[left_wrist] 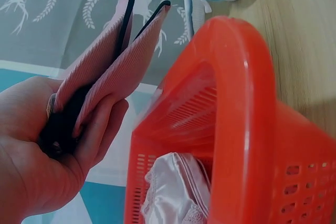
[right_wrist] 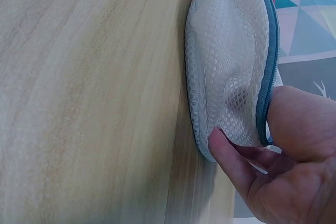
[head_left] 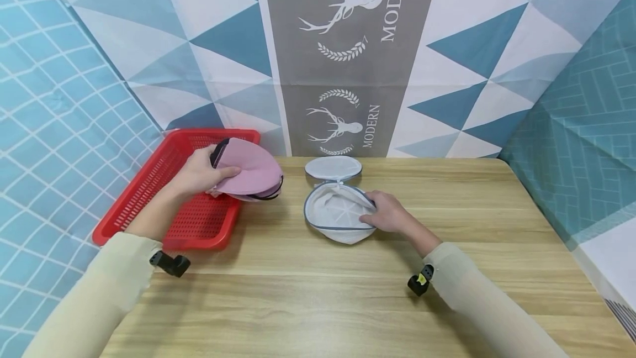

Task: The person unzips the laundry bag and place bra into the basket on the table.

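My left hand (head_left: 201, 171) pinches a folded pink bra (head_left: 248, 167) with black trim, its thumb lying on top of one cup. The bra is held above the right side of a red plastic basket (head_left: 233, 225). In the left wrist view its two ribbed cups stand apart, black edging between them. My right hand (head_left: 389, 212) grips the right rim of a white mesh laundry bag (right_wrist: 226, 51) with a blue-grey zip. The bag sits unzipped on the table, its round lid (head_left: 333, 167) folded back behind it.
In the basket lies a shiny white satin garment (left_wrist: 176, 192) with lace edging. The wooden table (head_left: 318, 303) reaches back to a wall covering (head_left: 358, 70) with deer and triangle prints. Patterned blue sheets (head_left: 49, 126) hang at both sides.
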Available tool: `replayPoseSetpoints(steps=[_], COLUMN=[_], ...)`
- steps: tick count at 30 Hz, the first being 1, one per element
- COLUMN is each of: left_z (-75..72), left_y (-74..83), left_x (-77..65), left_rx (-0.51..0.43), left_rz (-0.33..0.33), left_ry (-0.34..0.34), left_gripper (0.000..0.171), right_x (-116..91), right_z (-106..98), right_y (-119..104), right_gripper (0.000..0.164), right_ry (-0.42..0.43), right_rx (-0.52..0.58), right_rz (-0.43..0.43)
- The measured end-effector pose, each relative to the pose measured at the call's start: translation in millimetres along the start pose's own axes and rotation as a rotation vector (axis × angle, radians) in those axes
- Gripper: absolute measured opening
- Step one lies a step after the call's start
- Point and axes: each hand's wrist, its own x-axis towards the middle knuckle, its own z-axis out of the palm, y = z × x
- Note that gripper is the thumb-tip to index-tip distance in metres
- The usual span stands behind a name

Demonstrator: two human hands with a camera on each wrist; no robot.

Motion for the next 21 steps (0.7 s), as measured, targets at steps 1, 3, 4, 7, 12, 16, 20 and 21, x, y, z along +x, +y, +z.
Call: replayPoseSetpoints(steps=[1, 3, 4, 7, 12, 16, 20, 21], left_z=[-1.0, -2.7, -3.5, -5.7, -10.2, -16.0, -20.8, -21.7], left_y=[-0.9, -2.4, -3.2, -7.0, -11.9, -12.1, -12.1, -12.2], left_x=[0.1, 0.2, 0.5, 2.0, 4.2, 5.1, 4.6, 4.5], left_rx=[0.007, 0.019, 0.030, 0.026, -0.025, -0.033, -0.002, -0.002], left_rz=[0.003, 0.008, 0.013, 0.015, 0.005, 0.008, 0.013, 0.011], left_ry=[0.003, 0.007, 0.011, 0.011, -0.013, -0.020, -0.007, -0.004], left_gripper=[0.056, 0.056, 0.056, 0.054, 0.052, 0.051, 0.053, 0.053], right_x=[0.0, -0.1, -0.2, -0.1, 0.5, 1.5, 2.9, 3.4], right_z=[0.0, 0.0, 0.1, 0.3, 0.5, 0.7, 1.6, 1.6], right_y=[-0.2, -0.3, -0.2, -1.0, -1.0, 0.0, 1.7, 1.9], right_gripper=[0.060, 0.059, 0.059, 0.059, 0.059, 0.056, 0.058, 0.059], right_ry=[0.000, -0.001, 0.000, -0.002, 0.001, 0.004, -0.001, -0.002], right_rx=[0.001, 0.003, 0.004, 0.006, 0.001, -0.003, -0.002, -0.001], right_rz=[0.001, 0.003, 0.003, 0.004, 0.000, -0.010, -0.010, -0.008])
